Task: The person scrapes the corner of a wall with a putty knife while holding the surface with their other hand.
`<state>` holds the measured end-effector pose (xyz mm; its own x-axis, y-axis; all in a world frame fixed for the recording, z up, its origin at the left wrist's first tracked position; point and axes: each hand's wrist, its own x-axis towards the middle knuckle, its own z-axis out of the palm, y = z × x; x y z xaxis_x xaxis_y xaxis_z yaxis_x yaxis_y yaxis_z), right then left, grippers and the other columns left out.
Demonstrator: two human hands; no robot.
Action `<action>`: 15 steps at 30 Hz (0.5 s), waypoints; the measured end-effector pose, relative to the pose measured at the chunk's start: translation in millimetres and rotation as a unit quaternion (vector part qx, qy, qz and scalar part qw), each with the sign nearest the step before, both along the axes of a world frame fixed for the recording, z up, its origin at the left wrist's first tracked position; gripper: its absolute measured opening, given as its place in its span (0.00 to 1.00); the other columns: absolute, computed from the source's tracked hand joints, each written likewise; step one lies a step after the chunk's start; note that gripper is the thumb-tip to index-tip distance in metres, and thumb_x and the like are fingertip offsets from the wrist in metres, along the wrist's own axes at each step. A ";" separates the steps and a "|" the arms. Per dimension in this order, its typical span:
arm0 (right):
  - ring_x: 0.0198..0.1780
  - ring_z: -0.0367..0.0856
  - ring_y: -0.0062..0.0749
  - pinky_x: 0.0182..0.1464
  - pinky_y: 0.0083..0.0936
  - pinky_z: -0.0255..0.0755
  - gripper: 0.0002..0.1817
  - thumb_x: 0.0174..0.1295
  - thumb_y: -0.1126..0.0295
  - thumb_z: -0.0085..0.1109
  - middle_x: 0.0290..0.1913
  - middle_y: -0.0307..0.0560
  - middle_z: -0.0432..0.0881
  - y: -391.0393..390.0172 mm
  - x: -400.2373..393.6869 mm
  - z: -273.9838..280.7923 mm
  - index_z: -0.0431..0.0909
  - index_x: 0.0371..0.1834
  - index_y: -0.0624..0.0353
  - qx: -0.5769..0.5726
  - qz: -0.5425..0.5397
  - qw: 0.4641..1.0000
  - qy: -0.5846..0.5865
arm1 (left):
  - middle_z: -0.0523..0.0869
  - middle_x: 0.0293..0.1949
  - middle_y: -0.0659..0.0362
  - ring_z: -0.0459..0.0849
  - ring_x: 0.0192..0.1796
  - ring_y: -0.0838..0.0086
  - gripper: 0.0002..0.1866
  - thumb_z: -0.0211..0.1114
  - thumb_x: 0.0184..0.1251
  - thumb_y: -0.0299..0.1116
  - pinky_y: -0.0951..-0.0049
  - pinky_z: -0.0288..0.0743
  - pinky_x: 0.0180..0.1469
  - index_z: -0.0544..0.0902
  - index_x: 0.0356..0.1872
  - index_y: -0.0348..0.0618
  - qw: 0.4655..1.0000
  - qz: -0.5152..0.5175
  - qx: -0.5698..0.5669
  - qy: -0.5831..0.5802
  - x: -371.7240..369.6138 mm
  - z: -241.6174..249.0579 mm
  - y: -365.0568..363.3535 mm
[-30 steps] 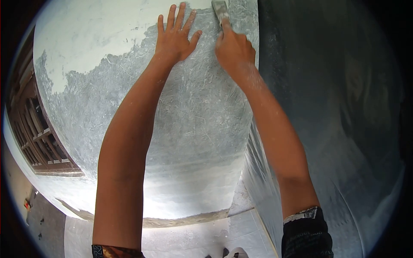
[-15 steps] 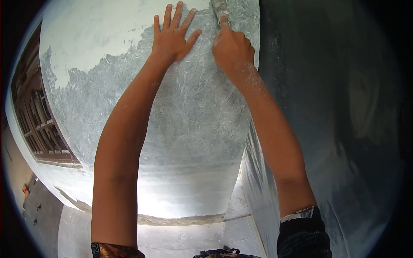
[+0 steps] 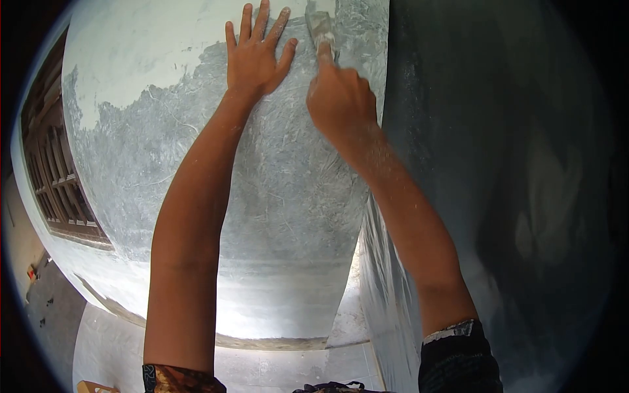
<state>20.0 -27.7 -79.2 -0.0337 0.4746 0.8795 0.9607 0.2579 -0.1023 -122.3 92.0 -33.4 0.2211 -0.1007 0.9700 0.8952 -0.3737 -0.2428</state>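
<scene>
My left hand (image 3: 255, 63) lies flat against the wall (image 3: 282, 164) with its fingers spread. To its right, my right hand (image 3: 344, 98) is wrapped round a scraper (image 3: 321, 29), the index finger stretched along it. The scraper's blade points up the wall and sits close to the surface; its handle is mostly hidden in my fist. Rough grey shows around both hands, and a paler white coat (image 3: 137, 46) with a ragged lower edge covers the upper left.
A wooden window (image 3: 59, 183) with bars is set in the wall at the left. Dark sheeting (image 3: 498, 164) hangs along the right, and clear plastic (image 3: 390, 275) trails below it. The tiled floor (image 3: 275, 370) shows at the bottom.
My right hand and the scraper have moved down and slightly left on the wall, so more of the blade shows. My left hand stays flat; the view has shifted a little.
</scene>
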 end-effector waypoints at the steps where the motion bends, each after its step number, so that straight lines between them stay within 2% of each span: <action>1: 0.48 0.89 0.60 0.47 0.45 0.86 0.35 0.66 0.73 0.57 0.43 0.70 0.85 -0.1 1.4 -5.8 0.59 0.77 0.68 -0.031 -0.006 0.999 -0.005 | 0.52 0.83 0.46 0.44 0.84 0.47 0.34 0.54 0.76 0.51 0.39 0.35 0.82 0.64 0.79 0.49 1.000 0.008 -0.001 0.002 0.6 -0.5 -0.2; 5: 0.48 0.89 0.60 0.47 0.45 0.86 0.36 0.66 0.73 0.56 0.44 0.71 0.85 14.2 3.9 9.9 0.57 0.77 0.69 -0.019 -0.007 1.000 0.000 | 0.53 0.83 0.48 0.44 0.84 0.47 0.34 0.53 0.77 0.50 0.39 0.34 0.82 0.63 0.79 0.48 1.000 0.014 -0.004 0.006 0.5 0.3 -0.6; 7: 0.47 0.88 0.62 0.46 0.46 0.85 0.37 0.67 0.74 0.54 0.43 0.73 0.84 23.0 3.3 24.4 0.54 0.79 0.69 0.057 0.026 0.998 0.002 | 0.53 0.83 0.48 0.44 0.84 0.47 0.34 0.53 0.76 0.49 0.39 0.34 0.82 0.62 0.80 0.48 1.000 0.022 0.010 0.008 1.1 1.5 6.9; 11: 0.45 0.88 0.63 0.45 0.46 0.85 0.36 0.68 0.73 0.53 0.42 0.73 0.84 10.9 -0.5 0.6 0.53 0.79 0.68 0.022 0.024 0.999 -0.001 | 0.53 0.83 0.48 0.44 0.84 0.47 0.35 0.53 0.76 0.49 0.38 0.35 0.81 0.62 0.80 0.48 1.000 0.002 0.010 0.015 -1.8 -0.5 2.0; 13: 0.44 0.89 0.62 0.44 0.46 0.85 0.35 0.69 0.73 0.52 0.40 0.71 0.85 4.0 -2.4 -22.5 0.54 0.78 0.69 -0.047 -0.009 0.999 0.004 | 0.53 0.83 0.48 0.44 0.84 0.47 0.35 0.54 0.76 0.49 0.38 0.35 0.81 0.62 0.80 0.48 1.000 -0.002 0.012 0.017 -1.7 -1.2 3.0; 15: 0.43 0.89 0.62 0.44 0.47 0.85 0.35 0.69 0.72 0.52 0.39 0.71 0.85 11.5 -2.0 -17.1 0.54 0.79 0.69 -0.033 -0.007 0.999 0.009 | 0.53 0.83 0.48 0.44 0.84 0.46 0.35 0.54 0.76 0.49 0.38 0.36 0.81 0.63 0.79 0.48 1.000 -0.002 0.018 0.016 -4.1 0.7 2.7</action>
